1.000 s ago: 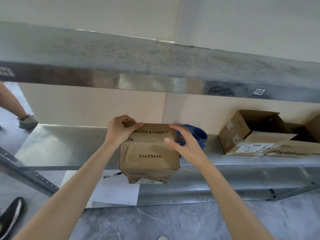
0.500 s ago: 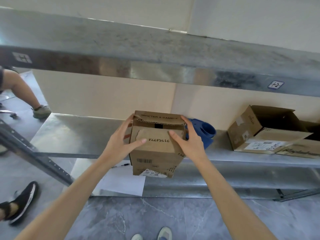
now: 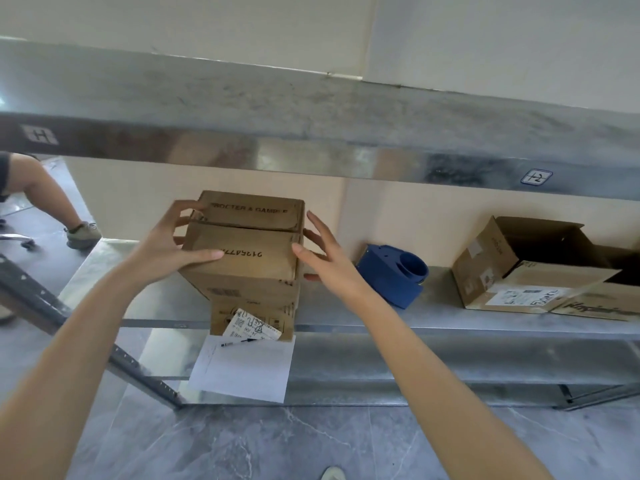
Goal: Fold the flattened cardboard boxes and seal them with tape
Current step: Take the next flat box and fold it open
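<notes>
Spanning the view, the metal shelf (image 3: 104, 271) carries an open cardboard box (image 3: 485, 271) at 3 o'clock. At the shelf's front edge is the Procter & Gamble box (image 3: 249, 265), with its flaps folded down. Of the hands, the left hand (image 3: 162, 244) grasps its left side, and the right hand (image 3: 329, 261) presses straight fingers against its right side. A blue tape dispenser (image 3: 391, 275) sits at its 3 o'clock, and a paper sheet (image 3: 249, 372) and pen (image 3: 239, 342) lie at 6.
</notes>
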Action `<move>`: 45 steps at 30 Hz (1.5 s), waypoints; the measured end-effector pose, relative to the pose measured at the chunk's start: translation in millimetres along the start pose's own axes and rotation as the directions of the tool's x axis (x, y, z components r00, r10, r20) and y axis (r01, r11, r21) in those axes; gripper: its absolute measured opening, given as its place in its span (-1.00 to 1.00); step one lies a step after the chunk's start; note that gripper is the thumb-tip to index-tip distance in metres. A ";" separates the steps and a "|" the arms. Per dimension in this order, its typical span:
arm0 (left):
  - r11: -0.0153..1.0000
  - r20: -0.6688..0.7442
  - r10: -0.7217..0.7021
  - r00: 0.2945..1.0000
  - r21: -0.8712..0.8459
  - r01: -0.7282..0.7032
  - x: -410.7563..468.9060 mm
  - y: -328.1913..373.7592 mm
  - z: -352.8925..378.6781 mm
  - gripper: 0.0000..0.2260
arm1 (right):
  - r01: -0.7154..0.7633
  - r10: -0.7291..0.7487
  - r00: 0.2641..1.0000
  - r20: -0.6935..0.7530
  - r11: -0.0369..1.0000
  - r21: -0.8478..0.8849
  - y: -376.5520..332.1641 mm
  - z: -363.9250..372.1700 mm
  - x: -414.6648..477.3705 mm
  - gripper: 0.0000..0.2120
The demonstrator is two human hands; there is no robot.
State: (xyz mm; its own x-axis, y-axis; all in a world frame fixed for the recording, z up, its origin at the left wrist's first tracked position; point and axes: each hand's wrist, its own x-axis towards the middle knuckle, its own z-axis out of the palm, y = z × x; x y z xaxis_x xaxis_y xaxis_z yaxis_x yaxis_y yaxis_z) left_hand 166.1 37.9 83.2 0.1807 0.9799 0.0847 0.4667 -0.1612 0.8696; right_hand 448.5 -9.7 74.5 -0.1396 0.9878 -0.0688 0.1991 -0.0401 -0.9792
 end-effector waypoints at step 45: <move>0.944 0.009 0.162 0.987 0.292 -0.157 -50.8 5.2 -42.9 -0.01 | -0.362 0.367 0.930 0.031 0.893 0.266 86.0 60.2 -0.5 -0.59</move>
State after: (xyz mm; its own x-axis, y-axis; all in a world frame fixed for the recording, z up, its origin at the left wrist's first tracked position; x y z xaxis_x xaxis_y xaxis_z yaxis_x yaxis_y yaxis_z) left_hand 122.2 -7.7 104.3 0.2614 0.9398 0.2201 0.6643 -0.3406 0.6654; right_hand 407.3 -22.6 -21.2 -0.0871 0.8988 -0.4296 -0.0295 -0.4334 -0.9007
